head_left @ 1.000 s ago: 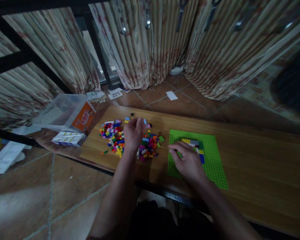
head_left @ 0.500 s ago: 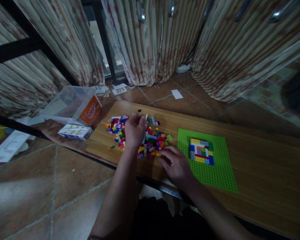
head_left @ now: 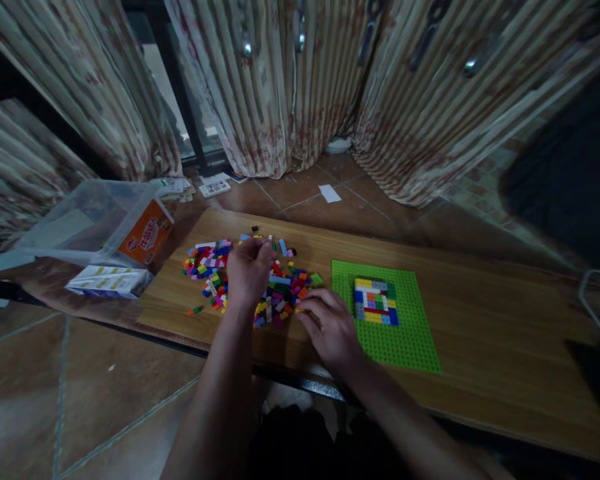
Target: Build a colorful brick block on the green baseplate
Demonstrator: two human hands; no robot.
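Loose plastic building bricks (head_left: 207, 257) of many colours lie in a spread pile on the wooden table. My left hand (head_left: 249, 272) hangs over the middle of the pile with its fingers pinched together; whatever they may hold is hidden. At the pile's near right edge, my right hand (head_left: 333, 328) has thumb and fingertips closed around a small yellow brick (head_left: 299, 310). Just right of that hand lies a green baseplate (head_left: 410, 340). On it sits a low, roughly square build of bricks (head_left: 376, 302), with blue, yellow, grey, red and white showing.
A clear plastic bin (head_left: 87, 207) with an orange label and a white box (head_left: 109, 281) stand left of the wooden table (head_left: 490, 333). Papers (head_left: 215, 185) lie on the tiled floor behind. Striped curtains (head_left: 290, 100) hang beyond. A white cable (head_left: 593, 300) loops at the right.
The camera view has turned to the right, so everything sits further left in the picture. Both hands stay at about the same places over the pile.
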